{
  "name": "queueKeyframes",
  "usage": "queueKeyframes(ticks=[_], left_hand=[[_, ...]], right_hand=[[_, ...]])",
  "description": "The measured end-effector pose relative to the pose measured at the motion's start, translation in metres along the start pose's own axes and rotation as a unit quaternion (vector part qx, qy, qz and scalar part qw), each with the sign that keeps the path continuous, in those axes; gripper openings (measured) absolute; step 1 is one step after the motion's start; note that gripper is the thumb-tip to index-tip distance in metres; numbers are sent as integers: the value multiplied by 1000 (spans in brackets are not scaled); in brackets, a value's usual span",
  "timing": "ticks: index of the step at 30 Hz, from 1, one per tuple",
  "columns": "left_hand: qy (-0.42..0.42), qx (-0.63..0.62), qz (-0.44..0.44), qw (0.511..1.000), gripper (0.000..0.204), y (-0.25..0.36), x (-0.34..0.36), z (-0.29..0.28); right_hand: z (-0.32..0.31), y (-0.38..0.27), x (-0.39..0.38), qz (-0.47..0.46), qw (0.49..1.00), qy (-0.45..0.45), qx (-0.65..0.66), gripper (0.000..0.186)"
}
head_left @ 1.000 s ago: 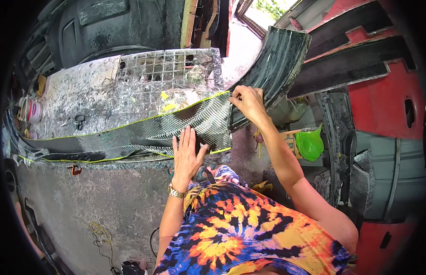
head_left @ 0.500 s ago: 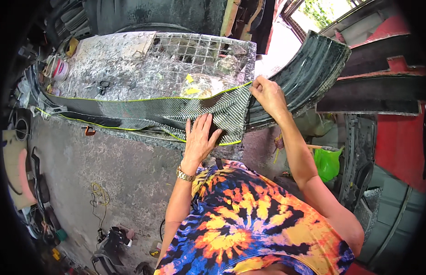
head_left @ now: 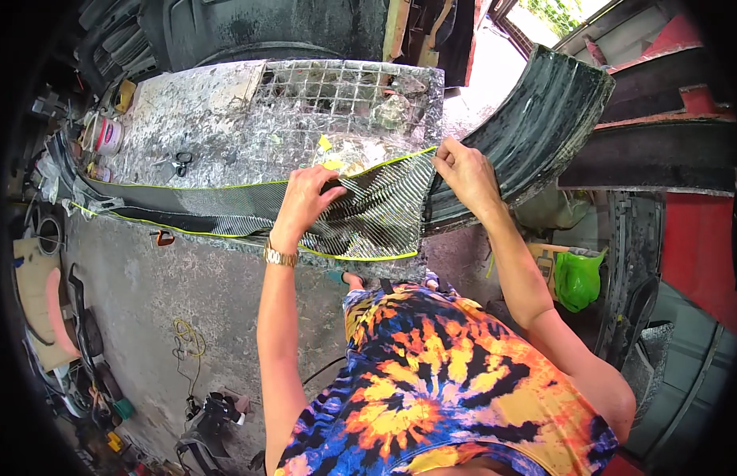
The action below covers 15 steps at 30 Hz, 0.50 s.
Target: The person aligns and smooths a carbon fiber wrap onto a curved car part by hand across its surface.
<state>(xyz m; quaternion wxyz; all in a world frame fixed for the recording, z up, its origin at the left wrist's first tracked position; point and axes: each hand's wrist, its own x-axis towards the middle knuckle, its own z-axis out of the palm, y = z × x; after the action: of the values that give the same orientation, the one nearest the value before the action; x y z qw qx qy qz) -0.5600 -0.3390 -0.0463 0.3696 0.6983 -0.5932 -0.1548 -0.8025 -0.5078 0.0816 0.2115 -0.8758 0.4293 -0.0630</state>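
A long strip of dark, shiny woven carbon-fibre cloth [head_left: 380,210], edged in yellow-green, lies along a curved black mould [head_left: 535,119]. Its wide right end is spread out, with ripples in the weave. My right hand [head_left: 466,174] pinches the cloth's far right corner between thumb and fingers, over the mould. At the cloth's far edge, left of that corner, is my left hand [head_left: 306,198]; its fingers curl over the edge with the thumb on the near side. The fingertips are partly hidden.
The mould rests along a stained worktable [head_left: 209,147] with a wire grid [head_left: 329,87]. On the table are scissors [head_left: 180,163] and a white-and-pink tub [head_left: 108,136]. An orange clamp [head_left: 163,237] sits at the near edge. A green bag [head_left: 579,280] hangs at right; a yellow cord [head_left: 190,337] lies on the floor.
My left hand has moved from lying flat on the cloth's middle to its far edge, up and left. The cloth's near edge has spread lower. My right hand keeps its corner.
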Motion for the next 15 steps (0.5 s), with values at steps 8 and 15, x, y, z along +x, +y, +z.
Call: queueKeyframes(ticks=[8, 15], left_hand=[[0, -38, -8, 999, 33, 21, 2, 12], [-127, -64, 53, 988, 101, 94, -80, 33]], right_hand=[[4, 9, -1, 6, 1000, 13, -1, 17], [4, 8, -1, 8, 1000, 13, 4, 16]])
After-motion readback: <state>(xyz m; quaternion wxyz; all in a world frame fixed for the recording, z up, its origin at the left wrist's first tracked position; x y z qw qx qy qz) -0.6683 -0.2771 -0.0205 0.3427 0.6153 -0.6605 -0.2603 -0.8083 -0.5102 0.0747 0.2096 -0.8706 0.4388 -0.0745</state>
